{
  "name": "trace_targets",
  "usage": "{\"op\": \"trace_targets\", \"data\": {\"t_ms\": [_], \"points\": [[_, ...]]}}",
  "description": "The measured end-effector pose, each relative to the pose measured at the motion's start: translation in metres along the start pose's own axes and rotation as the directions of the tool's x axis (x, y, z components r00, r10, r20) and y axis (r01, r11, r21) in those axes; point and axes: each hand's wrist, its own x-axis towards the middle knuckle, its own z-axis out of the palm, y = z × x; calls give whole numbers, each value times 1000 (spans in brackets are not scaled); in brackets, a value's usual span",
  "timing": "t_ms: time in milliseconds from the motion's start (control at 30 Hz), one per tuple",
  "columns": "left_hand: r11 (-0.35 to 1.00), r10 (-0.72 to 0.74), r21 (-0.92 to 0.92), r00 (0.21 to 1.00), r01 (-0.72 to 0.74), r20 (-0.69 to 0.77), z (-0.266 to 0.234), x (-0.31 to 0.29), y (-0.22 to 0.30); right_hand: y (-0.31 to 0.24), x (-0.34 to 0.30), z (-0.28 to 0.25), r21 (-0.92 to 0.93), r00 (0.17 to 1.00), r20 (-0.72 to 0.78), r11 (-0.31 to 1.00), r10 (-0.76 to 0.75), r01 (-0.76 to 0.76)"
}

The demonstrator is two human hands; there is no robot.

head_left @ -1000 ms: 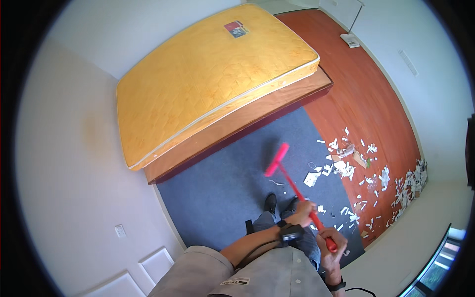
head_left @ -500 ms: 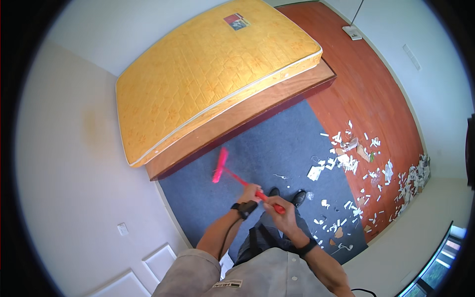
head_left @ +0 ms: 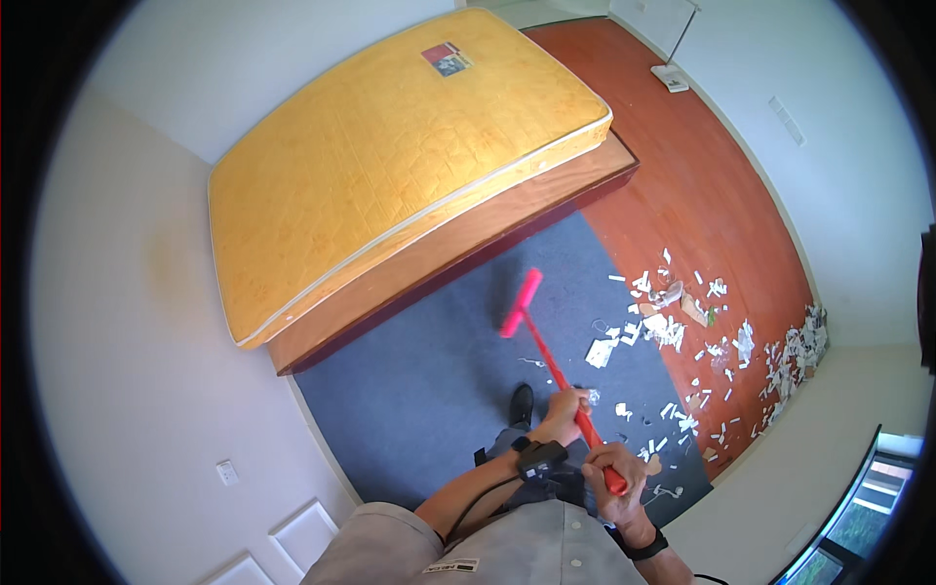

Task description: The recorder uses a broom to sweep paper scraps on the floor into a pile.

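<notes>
Both my hands are closed round the red handle of a broom [head_left: 546, 356] with a bright pink head. My left hand [head_left: 563, 417] grips it lower down, nearer the head. Near the handle's end, my right hand [head_left: 616, 481] is wrapped round it. The broom head [head_left: 522, 304] is over the blue-grey carpet, between the bed and my feet; whether its bristles touch the carpet I cannot tell. To its right, scattered white paper scraps [head_left: 600, 351] lie where carpet and red floor meet. A thin pale strand [head_left: 532, 362] lies just below the head.
A bed with a yellow mattress [head_left: 409, 166] on a wooden base [head_left: 458, 232] fills the far left. More scraps are heaped in a pile [head_left: 798, 356] along the right wall. A long-handled dustpan [head_left: 671, 78] stands at the far wall. My black shoe [head_left: 522, 402] is on the carpet.
The broom head has swung rightward across the carpet, away from the bed's left part. Both hands have moved right and down with the handle, still gripping it. The view has shifted slightly.
</notes>
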Motion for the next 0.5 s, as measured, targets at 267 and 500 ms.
{"op": "trace_targets", "data": {"t_ms": [267,500], "points": [[803,576,240,814,-545,-78,-170,63,62,74,28,90,421,962,200,870,184,-255],[977,205,77,977,-201,-51,-116,136,70,88,39,62,438,917,23,820,399,-368]]}}
